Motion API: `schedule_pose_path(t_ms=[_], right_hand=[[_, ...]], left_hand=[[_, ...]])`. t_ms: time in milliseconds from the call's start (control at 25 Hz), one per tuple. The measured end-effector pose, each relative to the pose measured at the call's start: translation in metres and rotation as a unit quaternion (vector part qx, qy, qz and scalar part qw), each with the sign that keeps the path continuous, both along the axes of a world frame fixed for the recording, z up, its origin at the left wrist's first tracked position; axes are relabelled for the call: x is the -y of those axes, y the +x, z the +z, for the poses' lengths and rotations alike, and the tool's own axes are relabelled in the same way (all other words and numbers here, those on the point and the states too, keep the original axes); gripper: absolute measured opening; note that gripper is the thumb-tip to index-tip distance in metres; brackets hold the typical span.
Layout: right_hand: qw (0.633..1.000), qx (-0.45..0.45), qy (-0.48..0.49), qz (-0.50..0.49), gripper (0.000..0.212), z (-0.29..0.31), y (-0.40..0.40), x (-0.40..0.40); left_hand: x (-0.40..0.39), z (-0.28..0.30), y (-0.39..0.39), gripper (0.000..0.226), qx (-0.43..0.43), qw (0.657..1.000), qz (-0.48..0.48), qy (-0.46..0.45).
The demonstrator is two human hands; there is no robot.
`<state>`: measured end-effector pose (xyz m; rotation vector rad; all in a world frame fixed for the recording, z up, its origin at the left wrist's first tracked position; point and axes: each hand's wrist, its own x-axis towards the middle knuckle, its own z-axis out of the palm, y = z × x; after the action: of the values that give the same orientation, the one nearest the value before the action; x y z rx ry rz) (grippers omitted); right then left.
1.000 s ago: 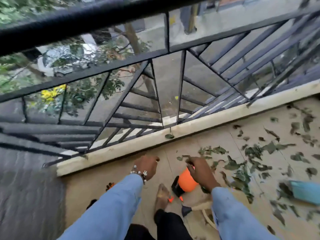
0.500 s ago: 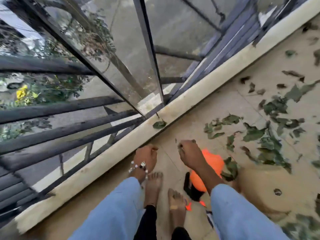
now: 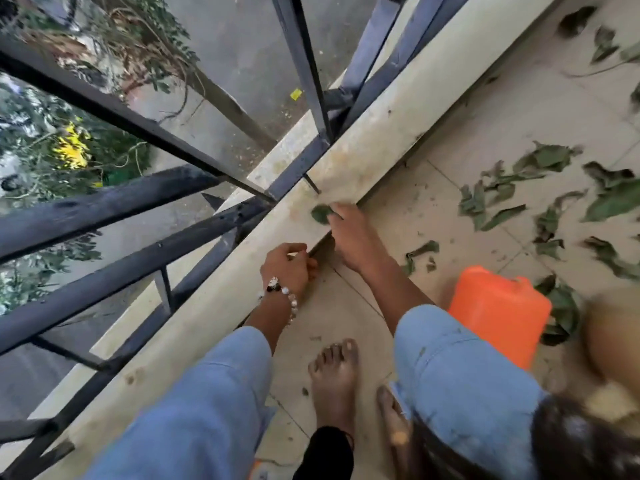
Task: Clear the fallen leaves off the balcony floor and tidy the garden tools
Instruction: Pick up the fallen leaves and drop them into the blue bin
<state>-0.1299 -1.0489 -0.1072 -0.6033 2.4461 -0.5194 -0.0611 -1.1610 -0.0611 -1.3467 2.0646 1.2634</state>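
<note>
A single green leaf (image 3: 319, 214) lies on the pale concrete kerb (image 3: 374, 147) under the railing. My right hand (image 3: 349, 237) reaches to it, fingertips pinching its edge. My left hand (image 3: 289, 265), with a bead bracelet, is curled loosely against the kerb's inner edge and holds nothing that I can see. Many more green leaves (image 3: 491, 202) are scattered over the tiled balcony floor (image 3: 450, 133) to the right. An orange plastic container (image 3: 498, 315) stands on the floor beside my right forearm.
A dark metal railing (image 3: 145, 216) runs along the kerb, with a drop to the street and trees beyond. My bare feet (image 3: 336, 379) stand near the kerb. A blurred tan object (image 3: 613, 330) sits at the right edge.
I have bent lower toward the kerb. My right hand moved forward from above the orange container to the leaf on the kerb. The left hand stayed near the kerb.
</note>
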Motion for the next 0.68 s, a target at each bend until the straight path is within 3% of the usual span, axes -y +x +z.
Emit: schedule_pose_path(t_ms=[80,160,240,320,400,440,480,560,600,680], right_hand=[[0.995,-0.004,-0.073,-0.062,0.021,0.007,0.008,-0.007],[0.981,0.040,-0.134,-0.138,0.019,0.029,0.030,-0.023],[0.974,0.091,-0.172,-0.119,0.021,0.049,0.057,-0.045],[0.954,0.149,-0.235,-0.106,0.018,0.060,0.074,-0.069],[0.907,0.182,-0.273,-0.262,0.019,0.045,0.071,-0.097],[0.895,0.145,-0.242,-0.346,0.019,0.029,0.066,-0.110],[0.907,0.100,-0.160,-0.375,0.021,0.011,0.062,-0.122],[0.959,0.099,0.035,-0.263,0.042,-0.022,0.061,-0.132],[0.968,0.127,0.100,-0.194,0.053,-0.033,0.062,-0.130],[0.969,0.143,0.146,-0.137,0.062,-0.051,0.063,-0.123]], left_hand=[[-0.009,0.004,-0.004,0.026,-0.012,0.993,0.089,0.081],[-0.028,0.013,-0.006,0.039,0.004,0.962,0.167,0.216],[-0.048,0.015,-0.005,0.042,0.031,0.929,0.217,0.297],[-0.065,0.006,-0.003,0.035,0.055,0.941,0.206,0.265],[-0.078,-0.003,-0.001,0.028,0.050,0.945,0.226,0.230],[-0.081,-0.005,0.000,0.027,0.048,0.941,0.241,0.232],[-0.083,-0.009,0.002,0.028,0.053,0.944,0.234,0.229],[-0.083,-0.017,0.008,0.032,0.066,0.955,0.184,0.221],[-0.081,-0.022,0.010,0.034,0.072,0.959,0.168,0.218],[-0.078,-0.029,0.012,0.041,0.085,0.959,0.161,0.216]])
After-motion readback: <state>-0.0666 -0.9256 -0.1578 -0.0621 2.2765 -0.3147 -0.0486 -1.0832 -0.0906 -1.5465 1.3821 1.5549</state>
